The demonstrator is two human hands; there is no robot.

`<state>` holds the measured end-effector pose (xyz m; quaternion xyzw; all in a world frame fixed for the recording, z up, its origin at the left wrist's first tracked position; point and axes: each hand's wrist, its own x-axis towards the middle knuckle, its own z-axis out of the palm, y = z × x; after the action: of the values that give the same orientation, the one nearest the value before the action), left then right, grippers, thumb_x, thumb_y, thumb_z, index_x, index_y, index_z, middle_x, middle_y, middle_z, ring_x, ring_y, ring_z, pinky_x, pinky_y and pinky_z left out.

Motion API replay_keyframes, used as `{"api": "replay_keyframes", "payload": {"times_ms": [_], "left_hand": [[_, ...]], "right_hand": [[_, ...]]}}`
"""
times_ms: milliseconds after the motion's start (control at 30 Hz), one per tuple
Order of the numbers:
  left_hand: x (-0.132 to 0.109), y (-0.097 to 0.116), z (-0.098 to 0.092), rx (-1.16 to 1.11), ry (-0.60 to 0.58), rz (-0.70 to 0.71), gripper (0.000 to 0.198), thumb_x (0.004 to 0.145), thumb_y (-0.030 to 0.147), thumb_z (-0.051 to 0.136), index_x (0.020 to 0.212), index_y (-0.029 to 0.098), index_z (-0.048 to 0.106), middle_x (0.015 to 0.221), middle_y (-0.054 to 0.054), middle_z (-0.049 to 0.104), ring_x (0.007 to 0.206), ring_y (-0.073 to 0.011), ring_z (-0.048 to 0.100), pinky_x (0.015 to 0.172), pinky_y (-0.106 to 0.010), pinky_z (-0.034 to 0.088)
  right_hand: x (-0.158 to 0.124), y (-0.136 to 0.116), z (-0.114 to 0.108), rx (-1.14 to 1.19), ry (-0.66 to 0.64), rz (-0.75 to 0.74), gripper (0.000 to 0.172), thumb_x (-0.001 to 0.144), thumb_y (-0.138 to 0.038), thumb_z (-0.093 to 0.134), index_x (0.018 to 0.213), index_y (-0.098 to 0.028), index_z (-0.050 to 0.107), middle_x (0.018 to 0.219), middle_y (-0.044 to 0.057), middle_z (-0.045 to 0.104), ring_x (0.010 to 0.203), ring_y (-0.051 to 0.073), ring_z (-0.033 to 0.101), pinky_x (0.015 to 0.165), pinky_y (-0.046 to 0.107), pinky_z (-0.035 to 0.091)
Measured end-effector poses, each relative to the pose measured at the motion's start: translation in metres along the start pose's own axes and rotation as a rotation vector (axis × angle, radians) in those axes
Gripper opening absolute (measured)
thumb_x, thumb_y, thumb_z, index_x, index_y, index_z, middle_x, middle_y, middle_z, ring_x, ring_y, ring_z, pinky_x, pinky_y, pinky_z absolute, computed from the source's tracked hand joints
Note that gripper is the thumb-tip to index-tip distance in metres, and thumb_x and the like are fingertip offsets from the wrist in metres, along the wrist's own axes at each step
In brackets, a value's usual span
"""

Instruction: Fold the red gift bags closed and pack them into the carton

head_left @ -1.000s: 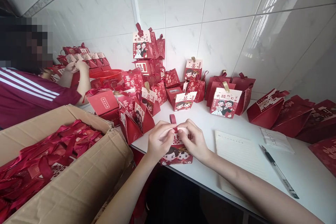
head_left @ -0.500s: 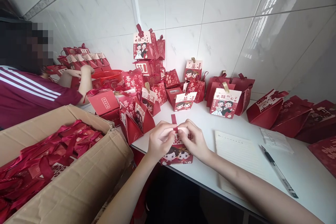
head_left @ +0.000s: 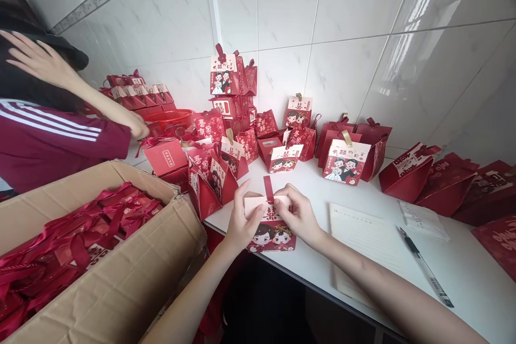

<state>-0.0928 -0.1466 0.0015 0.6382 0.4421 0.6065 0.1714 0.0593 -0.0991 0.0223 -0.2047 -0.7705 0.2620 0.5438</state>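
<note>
A small red and cream wedding favour box (head_left: pixel 273 236), printed with two cartoon faces, stands at the table's front edge before me. From its top sticks up a dark red ribbon strap (head_left: pixel 268 188). My left hand (head_left: pixel 242 223) grips the box's upper left, thumb against the front panel and index finger raised. On the upper right, my right hand (head_left: pixel 299 216) pinches the top edge beside the strap, its thumb in front and its other fingers behind. The fingertips behind the panel are hidden.
An open cardboard carton (head_left: pixel 161 242) of ribboned red boxes stands at my left. A notebook (head_left: pixel 358 236) and a pen (head_left: pixel 425 266) lie at right. Finished-looking favour boxes (head_left: pixel 346 164) line the wall. A co-worker (head_left: pixel 60 129) sits at far left, one hand raised to the head.
My left index finger has lifted off the box's top edge, baring more of the cream panel. My right hand stays nearly in place. The co-worker has raised one hand to the head.
</note>
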Motion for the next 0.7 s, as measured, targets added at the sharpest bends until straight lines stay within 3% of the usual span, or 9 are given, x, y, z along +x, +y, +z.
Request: {"api": "replay_keyframes", "payload": {"times_ms": [100, 200, 267, 300, 367, 467, 533, 600, 700], "left_hand": [[-0.019, -0.013, -0.012, -0.014, -0.17, -0.115, 0.058, 0.084, 0.033, 0.058, 0.133, 0.019, 0.031, 0.112, -0.011, 0.06, 0.1, -0.022, 0.061, 0.084, -0.036, 0.052], [-0.036, -0.022, -0.028, 0.145, -0.361, -0.179, 0.058, 0.075, 0.033, 0.068, 0.125, 0.019, 0.042, 0.119, -0.012, 0.057, 0.109, -0.0286, 0.056, 0.093, -0.044, 0.048], [-0.042, -0.024, -0.036, 0.253, -0.399, -0.226, 0.06, 0.07, 0.03, 0.071, 0.123, 0.019, 0.046, 0.121, -0.012, 0.056, 0.115, -0.0316, 0.051, 0.098, -0.048, 0.043], [-0.043, -0.023, -0.039, 0.274, -0.388, -0.252, 0.063, 0.069, 0.029, 0.072, 0.125, 0.02, 0.046, 0.123, -0.012, 0.054, 0.117, -0.0323, 0.049, 0.1, -0.049, 0.041], [-0.044, -0.017, -0.045, 0.244, -0.331, -0.304, 0.069, 0.069, 0.028, 0.071, 0.131, 0.021, 0.041, 0.128, -0.012, 0.052, 0.119, -0.0314, 0.049, 0.101, -0.048, 0.041], [-0.04, 0.001, -0.052, 0.11, -0.109, -0.316, 0.066, 0.075, 0.033, 0.067, 0.134, 0.024, 0.036, 0.132, -0.011, 0.048, 0.118, -0.0281, 0.05, 0.099, -0.043, 0.044], [-0.037, 0.019, -0.056, -0.019, 0.026, -0.242, 0.064, 0.078, 0.039, 0.064, 0.133, 0.025, 0.035, 0.131, -0.011, 0.048, 0.117, -0.0271, 0.052, 0.095, -0.04, 0.047], [-0.037, 0.038, -0.058, -0.097, 0.062, -0.12, 0.068, 0.077, 0.04, 0.066, 0.135, 0.027, 0.033, 0.129, -0.01, 0.05, 0.115, -0.0258, 0.053, 0.093, -0.038, 0.048], [-0.039, 0.062, -0.057, 0.078, 0.072, 0.017, 0.065, 0.079, 0.027, 0.067, 0.136, 0.031, 0.037, 0.127, -0.008, 0.051, 0.107, -0.0205, 0.056, 0.093, -0.034, 0.048]], "right_hand": [[-0.007, 0.003, 0.002, 0.029, 0.014, 0.034, 0.007, 0.089, -0.023, 0.048, 0.094, -0.021, 0.053, 0.072, -0.001, 0.049, 0.06, 0.014, 0.047, 0.053, 0.025, 0.037], [-0.014, 0.009, 0.003, 0.137, 0.027, 0.065, 0.032, 0.089, -0.028, 0.049, 0.119, -0.022, 0.038, 0.075, -0.002, 0.048, 0.057, 0.014, 0.047, 0.051, 0.025, 0.038], [-0.016, 0.012, 0.002, 0.181, -0.008, 0.092, 0.027, 0.088, -0.034, 0.051, 0.111, -0.021, 0.043, 0.078, 0.0, 0.051, 0.062, 0.015, 0.05, 0.055, 0.026, 0.041], [-0.016, 0.013, 0.001, 0.2, -0.038, 0.132, 0.022, 0.088, -0.037, 0.052, 0.101, -0.02, 0.048, 0.078, 0.0, 0.052, 0.064, 0.015, 0.051, 0.057, 0.026, 0.041], [-0.012, 0.015, -0.001, 0.272, -0.067, 0.261, 0.026, 0.086, -0.045, 0.056, 0.082, -0.019, 0.052, 0.075, 0.001, 0.054, 0.065, 0.015, 0.052, 0.058, 0.026, 0.042], [-0.003, 0.014, -0.002, 0.512, -0.019, 0.503, 0.036, 0.074, -0.052, 0.069, 0.082, -0.018, 0.059, 0.078, 0.002, 0.061, 0.072, 0.018, 0.057, 0.065, 0.029, 0.047], [0.001, 0.013, -0.001, 0.729, 0.007, 0.662, 0.041, 0.067, -0.05, 0.077, 0.089, -0.019, 0.062, 0.083, 0.003, 0.066, 0.074, 0.019, 0.061, 0.067, 0.031, 0.051], [0.001, 0.01, 0.004, 0.925, 0.03, 0.775, 0.042, 0.062, -0.044, 0.082, 0.09, -0.019, 0.064, 0.085, 0.003, 0.068, 0.072, 0.018, 0.062, 0.065, 0.029, 0.053], [-0.006, 0.0, 0.013, 1.104, 0.033, 0.871, 0.038, 0.062, -0.037, 0.084, 0.088, -0.017, 0.066, 0.087, 0.003, 0.069, 0.07, 0.016, 0.064, 0.062, 0.025, 0.055]]}}
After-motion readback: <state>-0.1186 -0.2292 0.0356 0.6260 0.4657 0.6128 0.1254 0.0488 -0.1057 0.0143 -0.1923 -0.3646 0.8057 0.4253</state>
